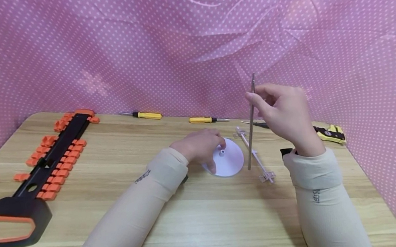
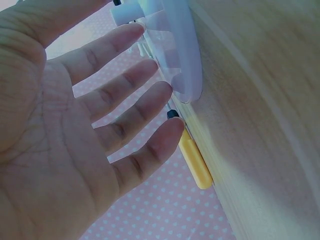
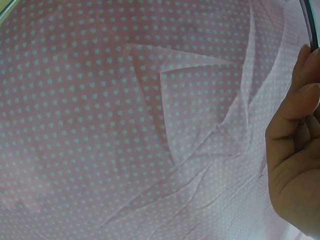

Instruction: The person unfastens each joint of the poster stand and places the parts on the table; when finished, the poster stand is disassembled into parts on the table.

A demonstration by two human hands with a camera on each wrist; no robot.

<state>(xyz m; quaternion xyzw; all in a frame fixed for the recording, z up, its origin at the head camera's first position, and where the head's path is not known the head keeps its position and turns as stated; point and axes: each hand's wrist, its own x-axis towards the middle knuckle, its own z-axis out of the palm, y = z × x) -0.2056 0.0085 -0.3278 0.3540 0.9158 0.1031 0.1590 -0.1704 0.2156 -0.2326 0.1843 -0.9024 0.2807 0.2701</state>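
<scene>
My right hand (image 1: 285, 112) pinches a thin metal rod (image 1: 251, 128) between thumb and fingers. The rod stands nearly upright, its lower end beside a white round base (image 1: 236, 161) with a short socket at its centre. My left hand (image 1: 202, 147) rests on the base's left side, its fingers spread and only slightly bent in the left wrist view, the fingertips (image 2: 162, 92) at the disc. Right of the base lies a white bar (image 1: 256, 158) with clear clips at its ends. In the right wrist view, only part of the right hand (image 3: 297, 145) and a piece of the rod show.
A black rack (image 1: 64, 145) with orange clips lies at the left. Two yellow screwdrivers (image 1: 149, 115) lie along the back edge. A dark screwdriver (image 1: 261, 125) is partly behind the right hand, and a yellow-black tool (image 1: 331, 133) sits at the right edge. Pink dotted cloth (image 1: 175, 41) hangs behind.
</scene>
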